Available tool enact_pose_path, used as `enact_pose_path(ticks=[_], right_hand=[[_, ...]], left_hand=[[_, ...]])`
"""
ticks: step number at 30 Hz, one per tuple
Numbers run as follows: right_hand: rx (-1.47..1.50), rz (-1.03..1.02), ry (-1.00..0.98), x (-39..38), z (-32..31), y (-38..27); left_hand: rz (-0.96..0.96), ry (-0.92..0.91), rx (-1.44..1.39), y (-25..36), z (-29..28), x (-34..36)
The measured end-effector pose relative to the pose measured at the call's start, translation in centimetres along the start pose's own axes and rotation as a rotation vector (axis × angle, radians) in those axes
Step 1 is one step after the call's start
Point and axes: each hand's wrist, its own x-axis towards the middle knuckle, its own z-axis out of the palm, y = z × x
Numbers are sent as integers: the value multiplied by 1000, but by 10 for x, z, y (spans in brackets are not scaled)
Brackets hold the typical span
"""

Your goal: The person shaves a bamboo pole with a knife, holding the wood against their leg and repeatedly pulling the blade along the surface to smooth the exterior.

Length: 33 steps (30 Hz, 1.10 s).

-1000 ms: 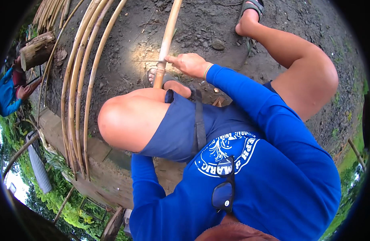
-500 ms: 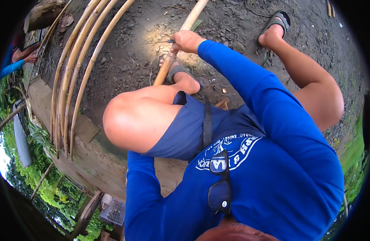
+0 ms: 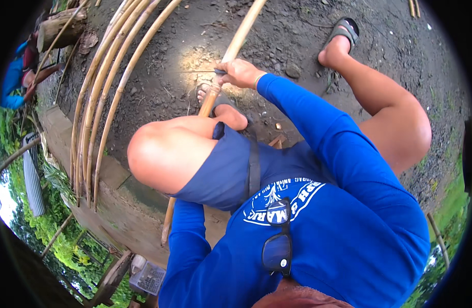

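My right hand (image 3: pixel 240 73) is closed around the dark handle of a knife (image 3: pixel 220 71), its thin blade pointing left across a bamboo pole (image 3: pixel 242 32). The hand rests against the pole just above my left foot. The light tan pole slants from the top of the view down past that foot and under my bent left leg. Its near end (image 3: pixel 168 222) shows beyond the thigh, beside my left sleeve (image 3: pixel 187 226). My left hand is hidden behind the leg.
Several long bamboo poles (image 3: pixel 106 84) lean in a bunch at the left, by a concrete ledge (image 3: pixel 105 164). A log (image 3: pixel 61 28) lies at the far left, near another person in blue sleeves (image 3: pixel 13 97). A grey plastic crate (image 3: pixel 148 278) stands at the lower left. The ground is dark, stony soil.
The pole's near end now shows below my left thigh, where it was not visible before. My right hand with the knife sits slightly lower in view. The other person shows more.
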Motion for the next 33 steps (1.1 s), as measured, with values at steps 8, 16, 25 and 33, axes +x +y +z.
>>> enact_pose_path(ticks=[8,16,25,33], right_hand=[[182,117,126,-55,-25,-17],[143,226,42,-127,-40,-38],[244,221,170,-124,-29,-33],[-328,-142,528,-10,-92,-25]], left_hand=[[19,-2,27,11,4,-3],[37,-28,26,6,1,9],[107,-93,65,11,-7,39],[174,-115,78,22,-13,43]])
